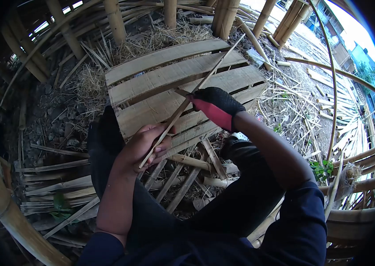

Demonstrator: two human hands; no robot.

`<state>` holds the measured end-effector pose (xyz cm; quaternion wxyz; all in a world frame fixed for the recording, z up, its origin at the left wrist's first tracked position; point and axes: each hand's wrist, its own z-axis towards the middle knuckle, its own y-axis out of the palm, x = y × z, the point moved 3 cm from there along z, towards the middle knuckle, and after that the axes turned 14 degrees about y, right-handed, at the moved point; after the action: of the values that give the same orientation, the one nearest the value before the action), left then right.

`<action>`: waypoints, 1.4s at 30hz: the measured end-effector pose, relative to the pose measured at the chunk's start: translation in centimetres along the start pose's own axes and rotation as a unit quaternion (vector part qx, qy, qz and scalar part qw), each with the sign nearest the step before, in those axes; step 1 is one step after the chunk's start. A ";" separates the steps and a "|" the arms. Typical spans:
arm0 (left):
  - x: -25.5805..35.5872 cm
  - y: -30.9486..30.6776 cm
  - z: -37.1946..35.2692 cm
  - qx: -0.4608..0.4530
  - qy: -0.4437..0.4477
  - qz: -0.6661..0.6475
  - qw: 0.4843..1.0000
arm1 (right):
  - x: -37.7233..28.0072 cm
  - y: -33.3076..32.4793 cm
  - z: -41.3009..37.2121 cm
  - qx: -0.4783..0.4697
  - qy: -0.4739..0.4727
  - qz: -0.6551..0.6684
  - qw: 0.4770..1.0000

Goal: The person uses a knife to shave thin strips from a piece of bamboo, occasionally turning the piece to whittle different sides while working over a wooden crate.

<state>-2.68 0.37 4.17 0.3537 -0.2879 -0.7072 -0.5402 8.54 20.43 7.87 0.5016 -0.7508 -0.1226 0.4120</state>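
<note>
A long, thin bamboo strip (pixel 177 113) runs diagonally over a slatted wooden platform (pixel 152 83). My bare left hand (pixel 150 144) is closed around the strip's lower end. My right hand (pixel 216 104), in a black and pink glove, is closed higher up, where the strip passes beside its fingers. A small pointed piece, perhaps a blade, sticks out to the left of the glove; most of what the right hand grips is hidden. The strip's far end points to the upper right, beyond the platform's back edge.
Upright bamboo posts (pixel 225 20) stand behind the platform. Cut bamboo pieces (pixel 351 133) lie heaped at the right, and more strips (pixel 56 181) lie at the left. Shavings (pixel 92 84) cover the ground. A curved bamboo pole (pixel 19 221) borders the lower left.
</note>
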 end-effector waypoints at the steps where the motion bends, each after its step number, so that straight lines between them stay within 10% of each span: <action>1: -0.2 -0.3 0.0 -0.002 -0.004 -0.009 1.000 | 0.3 -0.9 0.5 -0.029 0.039 -0.004 0.999; 21: -0.2 0.8 -0.1 0.032 -0.008 -0.056 0.998 | 0.9 -2.3 0.5 0.010 0.050 -0.025 0.998; 24: 0.0 0.4 0.2 0.017 -0.012 -0.059 0.998 | -0.5 1.6 -1.4 0.083 -0.071 -0.042 0.993; 29: -0.8 0.3 -0.1 0.027 -0.011 -0.034 0.999 | 0.5 -1.7 0.1 -0.036 0.058 -0.035 0.997; 33: -0.5 1.0 0.2 0.019 -0.001 -0.002 1.000 | -0.7 1.5 -1.5 -0.026 -0.109 0.040 0.993; 36: -0.6 0.6 0.1 0.026 -0.007 -0.018 0.999 | 0.4 -0.1 0.1 -0.050 -0.053 -0.019 0.997; 42: 0.0 0.9 -0.3 0.025 -0.010 -0.050 0.998 | 1.4 1.1 0.1 0.077 -0.080 -0.008 0.994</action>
<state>-1.95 0.32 4.73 0.3260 -0.2493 -0.7373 -0.5366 9.08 20.80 6.22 0.5496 -0.6737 -0.1363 0.4750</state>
